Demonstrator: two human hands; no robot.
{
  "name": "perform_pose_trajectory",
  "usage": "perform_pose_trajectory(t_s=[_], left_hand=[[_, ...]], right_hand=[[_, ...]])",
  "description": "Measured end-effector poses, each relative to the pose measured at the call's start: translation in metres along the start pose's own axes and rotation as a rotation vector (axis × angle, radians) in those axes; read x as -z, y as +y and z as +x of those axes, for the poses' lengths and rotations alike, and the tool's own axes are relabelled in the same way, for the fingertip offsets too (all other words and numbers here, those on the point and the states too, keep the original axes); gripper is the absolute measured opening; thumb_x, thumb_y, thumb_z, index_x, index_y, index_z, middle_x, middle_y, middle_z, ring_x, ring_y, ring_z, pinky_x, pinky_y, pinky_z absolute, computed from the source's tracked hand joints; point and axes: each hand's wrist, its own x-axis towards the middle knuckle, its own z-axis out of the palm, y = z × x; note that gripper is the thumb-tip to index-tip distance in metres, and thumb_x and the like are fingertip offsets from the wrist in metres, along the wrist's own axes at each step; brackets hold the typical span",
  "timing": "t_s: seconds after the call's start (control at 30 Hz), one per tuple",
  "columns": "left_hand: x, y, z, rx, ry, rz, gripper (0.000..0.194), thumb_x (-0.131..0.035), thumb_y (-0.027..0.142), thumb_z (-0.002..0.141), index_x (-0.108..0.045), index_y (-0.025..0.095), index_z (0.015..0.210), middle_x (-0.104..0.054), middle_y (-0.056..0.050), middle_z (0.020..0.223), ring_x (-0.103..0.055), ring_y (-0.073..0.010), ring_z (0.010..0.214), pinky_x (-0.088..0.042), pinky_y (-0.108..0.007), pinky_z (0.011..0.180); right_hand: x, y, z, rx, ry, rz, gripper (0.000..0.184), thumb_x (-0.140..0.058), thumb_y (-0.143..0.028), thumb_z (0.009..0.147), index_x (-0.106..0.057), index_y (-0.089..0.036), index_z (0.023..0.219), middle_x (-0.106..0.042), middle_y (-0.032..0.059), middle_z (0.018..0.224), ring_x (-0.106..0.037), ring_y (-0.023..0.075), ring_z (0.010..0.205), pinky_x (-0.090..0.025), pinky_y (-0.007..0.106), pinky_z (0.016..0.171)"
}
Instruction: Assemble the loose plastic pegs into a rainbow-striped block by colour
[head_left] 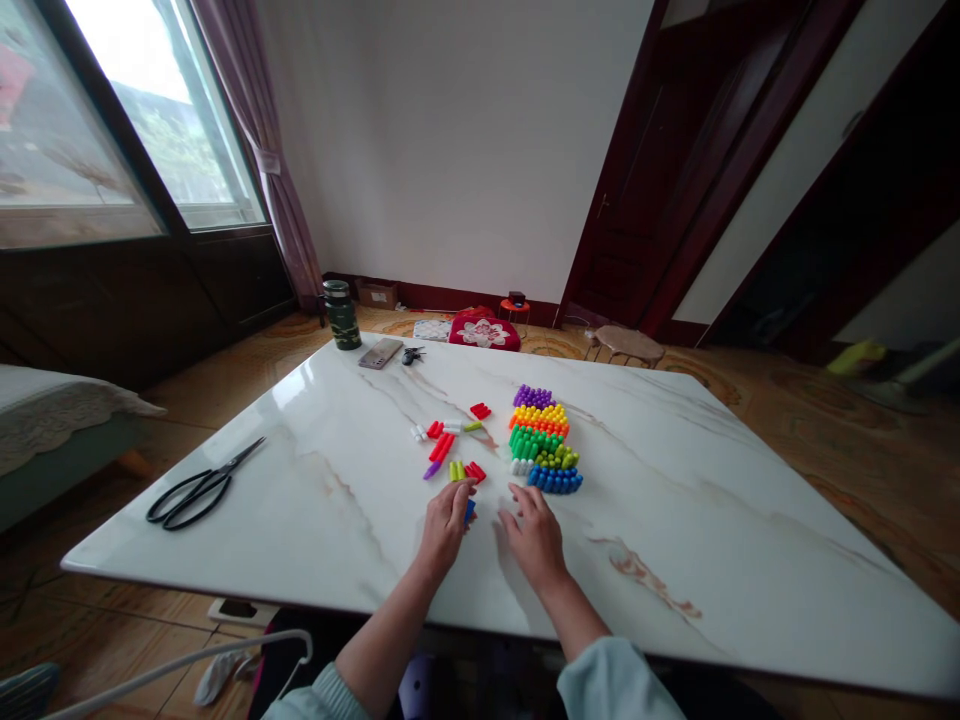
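Observation:
My left hand [444,527] is closed, fingers curled over some small blue plastic pegs [469,512] that show at its right side; how many is hidden. To its right, my right hand [537,532] hovers low over the table with fingers apart and nothing visible in it. Just beyond it stand blue pegs [555,480] in rows, then white [521,467], light green [559,457], green [534,442], orange [540,426], yellow [540,412] and purple pegs [534,396]. Loose red pegs [442,446] and yellow-green pegs [457,470] lie scattered ahead of my left hand.
On the white marble-patterned table [322,540], black-handled scissors [201,492] lie at the left. A camouflage thermos [342,315], a phone [381,352] and keys [412,355] are at the far left corner. A round stool [626,343] stands beyond the table.

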Motion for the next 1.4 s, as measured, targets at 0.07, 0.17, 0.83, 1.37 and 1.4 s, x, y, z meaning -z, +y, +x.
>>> perform_pose_trajectory(t_s=[0.07, 0.17, 0.83, 1.37, 1.4], left_hand=[[0.002, 0.003, 0.0, -0.033, 0.013, 0.004, 0.046, -0.033, 0.046, 0.096, -0.067, 0.017, 0.109, -0.07, -0.009, 0.103, -0.068, -0.0182, 0.078, -0.055, -0.03, 0.068], [0.005, 0.004, 0.001, -0.088, 0.06, 0.043, 0.045, -0.034, 0.043, 0.096, -0.069, 0.016, 0.108, -0.071, -0.01, 0.108, -0.065, -0.0226, 0.103, -0.05, -0.036, 0.093], [-0.005, -0.007, 0.003, -0.194, -0.189, 0.169, 0.014, -0.057, 0.015, 0.08, -0.07, 0.018, 0.086, -0.069, -0.003, 0.083, -0.063, -0.0136, 0.073, -0.049, -0.023, 0.067], [-0.005, -0.007, 0.002, -0.129, -0.14, 0.158, 0.016, -0.053, 0.02, 0.084, -0.069, 0.018, 0.084, -0.069, -0.004, 0.083, -0.063, -0.0143, 0.072, -0.051, -0.024, 0.067], [-0.005, -0.006, 0.002, -0.129, -0.138, 0.162, 0.016, -0.053, 0.02, 0.084, -0.069, 0.018, 0.084, -0.069, -0.004, 0.083, -0.063, -0.0144, 0.072, -0.051, -0.024, 0.067]], right_hand=[[-0.009, -0.015, -0.001, 0.102, -0.035, 0.16, 0.046, -0.054, -0.012, 0.084, -0.053, -0.023, 0.129, -0.057, 0.0078, 0.114, -0.059, 0.0204, 0.102, -0.051, 0.033, 0.088], [-0.021, -0.032, -0.002, 0.228, -0.096, 0.248, 0.055, -0.056, -0.005, 0.078, -0.055, -0.028, 0.127, -0.054, 0.0059, 0.123, -0.056, 0.0204, 0.109, -0.05, 0.034, 0.093], [-0.015, 0.009, -0.005, -0.197, 0.179, 0.43, 0.02, -0.052, -0.028, 0.085, -0.063, -0.016, 0.098, -0.067, 0.0087, 0.092, -0.063, 0.0183, 0.073, -0.052, 0.031, 0.07], [0.028, 0.094, 0.002, -0.337, 0.361, 0.121, 0.033, -0.046, -0.04, 0.078, -0.06, -0.015, 0.095, -0.07, 0.0149, 0.088, -0.066, 0.0256, 0.078, -0.051, 0.039, 0.076], [0.026, 0.092, 0.003, -0.33, 0.364, 0.137, 0.033, -0.047, -0.04, 0.078, -0.059, -0.015, 0.096, -0.069, 0.0146, 0.088, -0.066, 0.0254, 0.078, -0.051, 0.039, 0.075]])
